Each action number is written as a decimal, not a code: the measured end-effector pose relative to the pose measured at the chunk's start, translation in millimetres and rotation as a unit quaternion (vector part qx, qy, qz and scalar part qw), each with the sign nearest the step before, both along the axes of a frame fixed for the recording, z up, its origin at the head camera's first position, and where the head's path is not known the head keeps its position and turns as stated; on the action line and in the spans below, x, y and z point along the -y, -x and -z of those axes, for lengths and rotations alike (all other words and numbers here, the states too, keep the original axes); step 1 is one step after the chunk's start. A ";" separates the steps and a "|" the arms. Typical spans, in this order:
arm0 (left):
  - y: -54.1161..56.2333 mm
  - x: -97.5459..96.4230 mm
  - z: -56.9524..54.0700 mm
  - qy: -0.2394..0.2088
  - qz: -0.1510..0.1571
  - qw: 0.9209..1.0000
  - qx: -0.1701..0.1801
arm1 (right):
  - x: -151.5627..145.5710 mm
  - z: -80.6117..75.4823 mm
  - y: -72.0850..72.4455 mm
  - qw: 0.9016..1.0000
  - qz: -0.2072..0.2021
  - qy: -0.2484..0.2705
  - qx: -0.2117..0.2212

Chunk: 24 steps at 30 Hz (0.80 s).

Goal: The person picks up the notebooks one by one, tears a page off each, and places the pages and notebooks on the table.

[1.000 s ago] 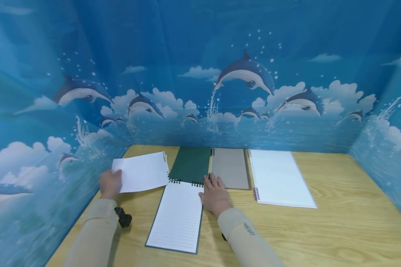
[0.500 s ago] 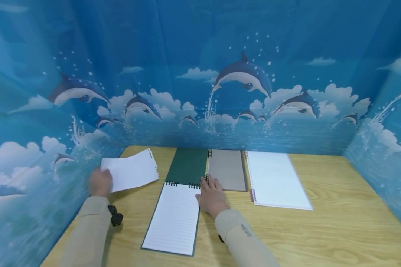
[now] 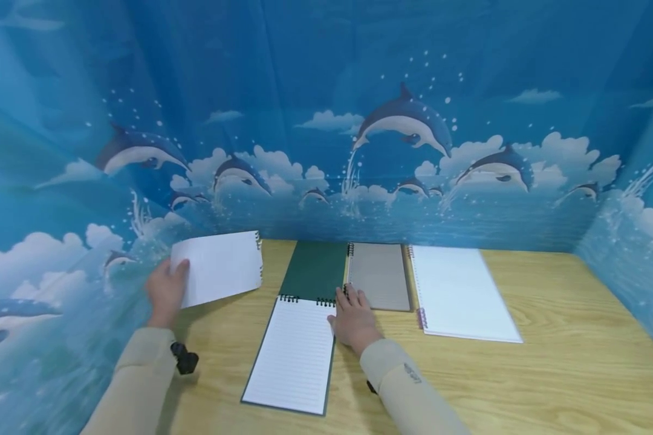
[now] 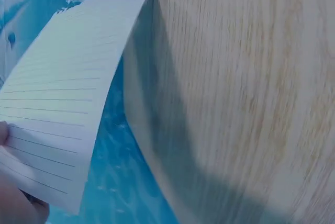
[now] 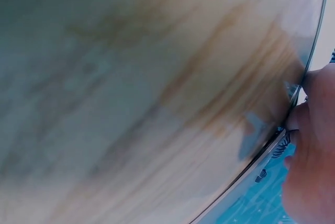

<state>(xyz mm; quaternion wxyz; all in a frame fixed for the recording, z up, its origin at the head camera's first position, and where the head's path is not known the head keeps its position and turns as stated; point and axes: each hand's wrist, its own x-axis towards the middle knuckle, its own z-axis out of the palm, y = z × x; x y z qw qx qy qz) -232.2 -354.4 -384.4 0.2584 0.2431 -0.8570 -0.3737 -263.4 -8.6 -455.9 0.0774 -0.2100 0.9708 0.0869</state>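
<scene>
Now pinching, with the left hand (image 3: 166,291), one edge of a loose sheet (image 3: 221,266) above the table (image 3: 577,356), centre-left of frame; resting the right hand (image 3: 355,320), outstretched, at the right edge of an open notebook (image 3: 289,356), mid-frame. Best to pinch lightly, avoiding creases.

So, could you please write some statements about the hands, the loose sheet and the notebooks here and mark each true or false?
1. The left hand holds a loose sheet. True.
2. The loose sheet lies flat. False: it is held up at a tilt.
3. The green notebook is open at a ruled page. True.
4. Both hands hold sheets. False: the right hand holds none, resting at the green notebook's right edge.
5. The grey notebook lies between the green notebook and the white notebook. True.
6. The loose sheet's edges are all smooth. False: one is ragged.
</scene>
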 end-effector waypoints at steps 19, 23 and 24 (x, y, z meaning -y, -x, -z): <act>-49.0 -39.5 34.8 0.380 0.268 0.881 -0.087 | -2.4 -4.5 1.7 1.000 -0.004 0.001 0.000; -56.1 -37.0 47.1 0.404 0.299 0.863 -0.055 | -1.4 -3.6 0.3 1.000 -0.002 0.012 0.007; -57.3 -36.2 49.5 0.408 0.304 0.859 -0.050 | -1.1 -3.4 0.0 1.000 -0.002 0.014 0.008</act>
